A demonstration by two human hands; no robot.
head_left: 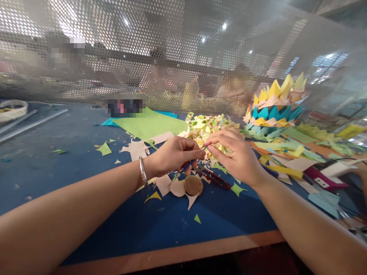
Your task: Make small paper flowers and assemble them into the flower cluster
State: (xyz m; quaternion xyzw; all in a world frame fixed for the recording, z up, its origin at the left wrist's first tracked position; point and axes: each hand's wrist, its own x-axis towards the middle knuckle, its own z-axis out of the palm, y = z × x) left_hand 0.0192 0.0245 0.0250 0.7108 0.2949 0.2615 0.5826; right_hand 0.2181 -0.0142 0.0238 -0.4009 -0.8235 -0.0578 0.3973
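Observation:
Fingers closed in a pinch, my left hand [183,152] holds a thin blue strip-like piece [187,166], whose lower part shows under the fingers. Its upper tip reaches the thumb and forefinger of my right hand [237,154], which pinch at it from the other side. What the piece is exactly is too small to tell. Just below my hands lie dark red-handled scissors [218,181], their blades partly hidden. Nearer me, a brown round disc [194,186] overlaps a pale pink paper circle [177,188] among paper scraps.
Behind my hands is a heap of small cut paper pieces [200,124] beside a green paper sheet [151,124]. A spiky stack of folded coloured paper [275,110] stands at the right. A magenta-and-white device [323,177] lies nearby. Perforated metal screen [172,49] closes the table's back.

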